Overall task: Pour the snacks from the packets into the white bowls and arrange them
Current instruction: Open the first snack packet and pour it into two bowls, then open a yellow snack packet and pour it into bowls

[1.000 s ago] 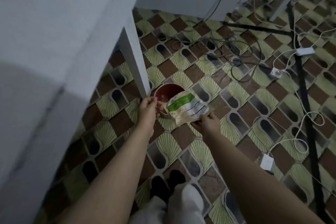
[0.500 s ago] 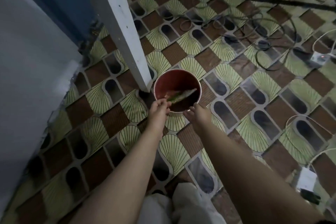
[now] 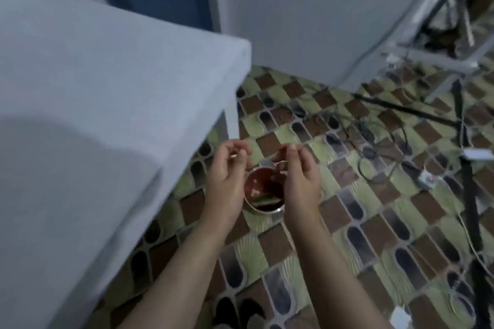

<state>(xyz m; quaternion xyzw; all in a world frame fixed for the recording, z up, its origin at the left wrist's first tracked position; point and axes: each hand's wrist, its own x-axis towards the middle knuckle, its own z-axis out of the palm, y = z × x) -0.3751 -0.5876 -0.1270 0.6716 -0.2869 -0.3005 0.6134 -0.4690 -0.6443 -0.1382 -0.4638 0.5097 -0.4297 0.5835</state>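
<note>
Both hands hang above a round red bin with a metal rim [image 3: 263, 192] that stands on the patterned green-and-brown tiled floor [image 3: 374, 235]. Inside the bin, low against its near wall, lies a crumpled snack packet with a green patch [image 3: 263, 198], lying flat and touched by neither hand. The left hand [image 3: 227, 184] is just left of the bin, palm turned inward, its fingers loosely curled with nothing between them. The right hand [image 3: 299, 181] is just right of the bin, overlapping its rim in the picture, its fingers also bent; motion blur at the fingertips keeps me from telling whether anything thin is pinched there. A white table [image 3: 93, 115] rises to the left of the bin, its leg just behind. Dark and white cables [image 3: 374, 147] lie tangled well right of the bin.
</note>
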